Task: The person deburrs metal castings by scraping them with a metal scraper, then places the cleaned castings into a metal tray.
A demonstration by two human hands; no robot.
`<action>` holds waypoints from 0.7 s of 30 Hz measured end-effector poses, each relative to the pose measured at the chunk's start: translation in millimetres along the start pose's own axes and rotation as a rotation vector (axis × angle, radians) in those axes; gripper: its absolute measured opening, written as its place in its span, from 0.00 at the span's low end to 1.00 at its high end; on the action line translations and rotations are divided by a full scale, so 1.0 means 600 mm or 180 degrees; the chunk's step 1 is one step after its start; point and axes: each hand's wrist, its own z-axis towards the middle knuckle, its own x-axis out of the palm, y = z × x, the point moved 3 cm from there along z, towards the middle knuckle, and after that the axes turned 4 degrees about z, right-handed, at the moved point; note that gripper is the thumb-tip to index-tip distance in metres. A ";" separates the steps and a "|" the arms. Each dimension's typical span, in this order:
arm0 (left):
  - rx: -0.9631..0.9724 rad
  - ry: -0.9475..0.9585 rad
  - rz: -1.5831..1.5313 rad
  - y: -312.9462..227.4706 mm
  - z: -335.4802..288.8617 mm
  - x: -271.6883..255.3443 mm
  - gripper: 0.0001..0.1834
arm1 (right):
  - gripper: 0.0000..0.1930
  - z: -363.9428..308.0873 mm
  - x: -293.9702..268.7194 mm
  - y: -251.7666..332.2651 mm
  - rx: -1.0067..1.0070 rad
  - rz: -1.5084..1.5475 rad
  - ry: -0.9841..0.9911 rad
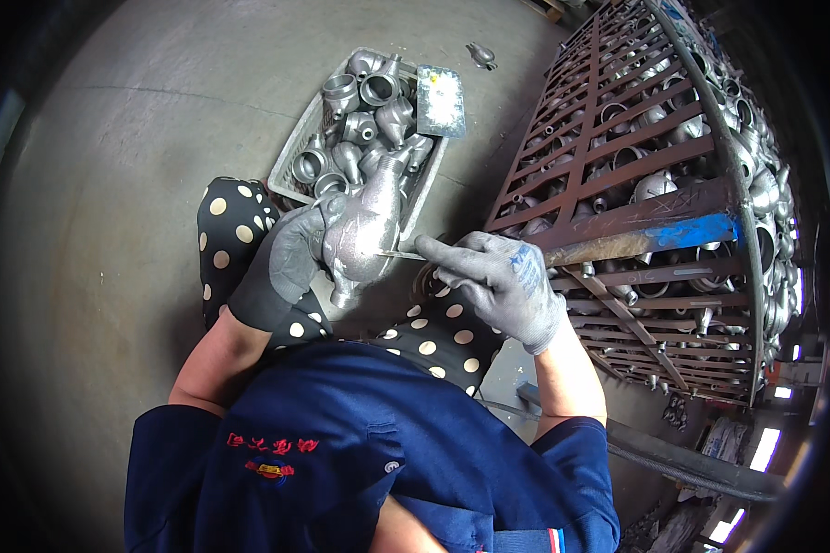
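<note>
Overhead, a seated person works on a smooth grey concrete floor [111,184], which lies bare and wide to the left of a pale plastic basket of silver metal castings [297,152]. Just below that basket, the left hand [290,258], gloved in grey, wraps tightly around a silver cast-metal pipe fitting [364,226]; the gloved right hand [498,281] grips a wooden-handled file [609,247], its tip touching the fitting. Right of the basket, a rusty metal cage full of castings [636,212] crowds close.

Grey gloves [498,276] grip a silvery casting [364,230]; the trousers [235,221] are black with cream dots, the jacket [387,452] navy, the cage [618,184] rust-brown, blue-streaked.
</note>
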 end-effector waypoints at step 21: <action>0.0588 -0.0281 0.0974 -0.001 -0.011 -0.072 0.18 | 0.19 -0.008 0.004 -0.028 0.0694 0.1249 -0.0391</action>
